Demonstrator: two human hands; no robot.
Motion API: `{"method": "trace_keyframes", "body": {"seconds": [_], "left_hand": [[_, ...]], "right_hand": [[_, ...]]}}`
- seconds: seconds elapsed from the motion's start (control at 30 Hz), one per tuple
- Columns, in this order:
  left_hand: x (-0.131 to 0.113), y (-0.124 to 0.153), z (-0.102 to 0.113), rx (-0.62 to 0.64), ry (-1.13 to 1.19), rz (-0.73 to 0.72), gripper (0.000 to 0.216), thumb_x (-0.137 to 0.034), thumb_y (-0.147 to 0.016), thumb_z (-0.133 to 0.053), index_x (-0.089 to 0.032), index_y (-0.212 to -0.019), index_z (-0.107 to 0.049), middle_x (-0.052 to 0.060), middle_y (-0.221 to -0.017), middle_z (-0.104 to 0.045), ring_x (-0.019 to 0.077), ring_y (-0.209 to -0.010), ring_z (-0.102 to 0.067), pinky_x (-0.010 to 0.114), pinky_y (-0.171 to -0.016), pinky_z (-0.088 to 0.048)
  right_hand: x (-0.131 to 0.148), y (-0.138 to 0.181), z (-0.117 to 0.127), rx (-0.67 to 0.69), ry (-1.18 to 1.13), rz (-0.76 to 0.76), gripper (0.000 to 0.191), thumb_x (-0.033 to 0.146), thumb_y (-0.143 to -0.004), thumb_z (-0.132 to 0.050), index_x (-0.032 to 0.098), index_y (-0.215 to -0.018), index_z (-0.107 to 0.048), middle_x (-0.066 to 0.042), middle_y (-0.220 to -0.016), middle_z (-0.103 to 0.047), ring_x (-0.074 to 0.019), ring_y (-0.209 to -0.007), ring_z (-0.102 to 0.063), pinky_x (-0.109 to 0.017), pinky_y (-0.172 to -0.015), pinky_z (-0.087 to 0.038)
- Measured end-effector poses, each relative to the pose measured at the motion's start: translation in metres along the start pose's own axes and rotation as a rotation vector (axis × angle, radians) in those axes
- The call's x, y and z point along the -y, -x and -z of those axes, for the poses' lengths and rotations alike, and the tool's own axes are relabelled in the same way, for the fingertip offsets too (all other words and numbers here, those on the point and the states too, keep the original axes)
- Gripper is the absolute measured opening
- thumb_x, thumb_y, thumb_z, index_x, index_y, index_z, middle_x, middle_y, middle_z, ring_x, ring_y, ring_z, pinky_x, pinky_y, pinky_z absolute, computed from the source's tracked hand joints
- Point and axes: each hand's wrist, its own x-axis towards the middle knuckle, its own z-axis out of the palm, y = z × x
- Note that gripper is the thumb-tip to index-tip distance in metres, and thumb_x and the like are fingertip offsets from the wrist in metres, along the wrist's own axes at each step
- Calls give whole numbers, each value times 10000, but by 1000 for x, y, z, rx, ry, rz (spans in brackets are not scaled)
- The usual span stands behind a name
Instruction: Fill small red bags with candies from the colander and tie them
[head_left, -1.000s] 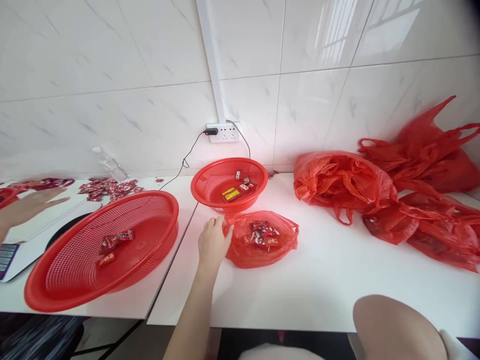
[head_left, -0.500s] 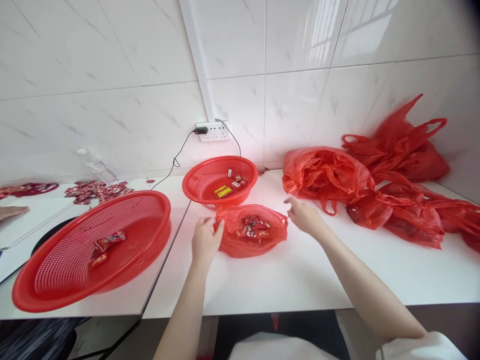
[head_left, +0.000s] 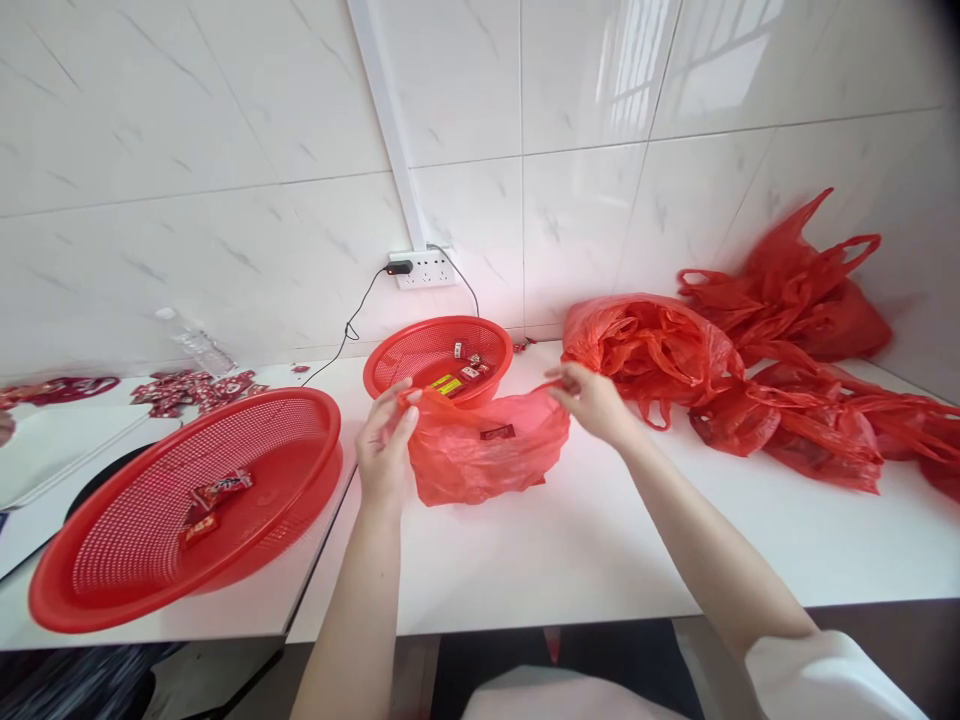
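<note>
A thin red plastic bag is stretched between my two hands over the white table. My left hand pinches its left top edge, and my right hand pinches its right top edge. Through the bag's side a small dark red packet shows; the rest of the contents is hidden by the film. Right behind the bag stands a round red basket holding several small packets, among them a yellow one.
A larger red basket with a few packets stands at the left. Behind it lie a pile of red packets and a clear bottle. Filled red bags and a bundle of bags lie right. A wall socket has cords plugged in.
Both hands have raised the bag's top edge, so its side now faces me and covers the packets seen inside before. My right hand has taken hold of the right edge.
</note>
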Motion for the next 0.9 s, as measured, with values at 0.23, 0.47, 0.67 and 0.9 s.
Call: {"method": "trace_keyframes", "body": {"seconds": [0.23,0.47,0.67,0.9], "left_hand": [[-32,-41,-14,268,164,-77,622,-392,-776,-703,-317,-1353,-486,72,-1403,-516,276,-1352,-418,422,-1047,-417],[-49,-44,-54,651,133,199,713,-352,-761,-721,-293,-1382,-376,-18,-764,-599,141,-617,-622,295,-633,-532],[-41,-38,-83,707,123,543,251,-436,-844,-630,-201,-849,-542,-98,-490,-279,41,-363,-285,166,-359,-225],[-29,-31,-80,718,207,557,371,-542,-897,-503,-177,-903,-571,-72,-412,-426,77,-332,-389,192,-384,-334]], "right_hand": [[79,-33,53,-286,-606,410,234,245,-851,-595,227,-1083,-570,0,-869,-583,-144,-869,-622,-310,-821,-515],[104,-33,36,-78,-591,585,244,244,-907,-519,226,-1149,-537,-14,-961,-589,-143,-901,-628,-308,-813,-539],[100,-21,30,88,-333,755,269,226,-939,-465,236,-1179,-585,-62,-1174,-617,-198,-1106,-574,-389,-957,-483],[45,-22,-1,115,-646,396,181,285,-884,-572,189,-1023,-636,-33,-874,-658,-148,-752,-630,-358,-777,-542]]}}
